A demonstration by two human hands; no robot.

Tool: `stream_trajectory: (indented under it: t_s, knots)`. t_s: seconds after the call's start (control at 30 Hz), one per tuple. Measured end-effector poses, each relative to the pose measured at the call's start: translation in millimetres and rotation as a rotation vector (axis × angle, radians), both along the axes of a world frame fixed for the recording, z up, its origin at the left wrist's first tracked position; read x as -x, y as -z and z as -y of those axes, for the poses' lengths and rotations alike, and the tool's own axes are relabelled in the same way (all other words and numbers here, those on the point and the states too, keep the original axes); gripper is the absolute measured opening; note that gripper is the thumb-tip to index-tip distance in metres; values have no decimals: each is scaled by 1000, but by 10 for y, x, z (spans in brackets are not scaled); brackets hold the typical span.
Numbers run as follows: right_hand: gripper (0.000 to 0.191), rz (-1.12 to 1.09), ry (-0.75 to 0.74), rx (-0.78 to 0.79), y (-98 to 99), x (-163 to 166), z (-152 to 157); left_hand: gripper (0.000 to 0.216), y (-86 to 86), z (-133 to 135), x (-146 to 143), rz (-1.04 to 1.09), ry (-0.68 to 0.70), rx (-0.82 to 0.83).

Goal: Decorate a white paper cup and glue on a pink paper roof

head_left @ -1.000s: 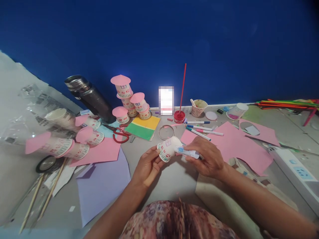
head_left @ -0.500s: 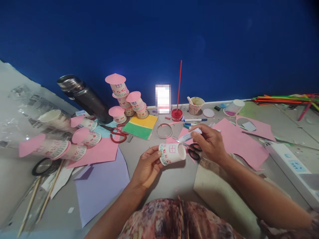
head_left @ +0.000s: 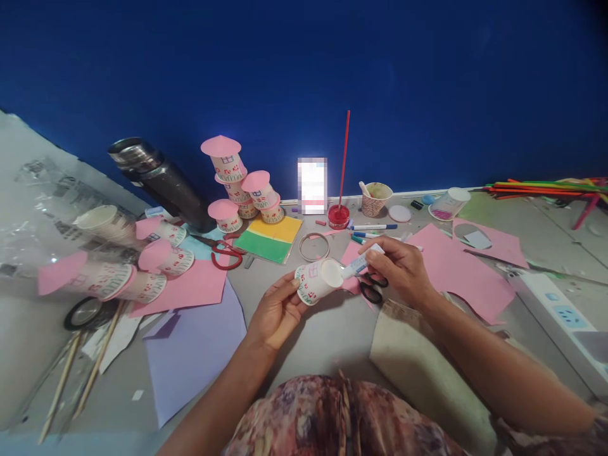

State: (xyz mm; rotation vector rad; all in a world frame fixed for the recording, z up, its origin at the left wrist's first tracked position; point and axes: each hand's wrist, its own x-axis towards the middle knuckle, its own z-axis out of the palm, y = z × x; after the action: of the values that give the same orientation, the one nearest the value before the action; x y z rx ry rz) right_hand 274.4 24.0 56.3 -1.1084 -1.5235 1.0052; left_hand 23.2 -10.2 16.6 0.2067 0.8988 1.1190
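Note:
My left hand (head_left: 279, 308) is closed round a decorated paper cup (head_left: 313, 288), which lies tilted with its base turned up to the right. The cup carries a drawn purple window, red flowers and green grass. Between the fingers of my right hand (head_left: 398, 266) is a white tube of glue (head_left: 363, 261), its tip at the edge of the cup's base; whether it touches I cannot tell. Black-handled scissors (head_left: 373, 288) lie under the tube, partly hidden by my right hand. Beyond the cup rests a roll of clear tape (head_left: 314, 247).
Stacked cups with pink cone roofs (head_left: 221, 158) stand at the back left, near a dark flask (head_left: 161, 183). Red-handled scissors (head_left: 225, 253) lie by a green and yellow packet (head_left: 266, 237). Pink paper (head_left: 441, 266) and a power strip (head_left: 560, 316) are on the right.
My left hand has turned the cup so its base faces up and toward me more. The tube's tip in my right hand has come down to the base's edge.

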Motion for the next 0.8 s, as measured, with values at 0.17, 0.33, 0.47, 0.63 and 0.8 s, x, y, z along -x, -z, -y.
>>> stream_trajectory:
  t_s: [0.17, 0.33, 0.47, 0.63, 0.8]
  knots:
    - [15, 162, -57, -290, 2, -9, 33, 21, -20, -14, -33, -36, -26, 50]
    - [15, 227, -146, -519, -30, 33, 95, 20, -55, -2, -87, -34, -43, 82]
    - [15, 243, -149, -581, -33, 65, 128, 19, -34, 21, -97, -22, -8, 68]
    - [12, 291, -133, -568, -97, 12, 117, 21, -11, 18, -75, -20, 4, 63]
    - [12, 340, -157, -536, -168, -101, 44, 21, -55, 27, -70, 10, 67, 21]
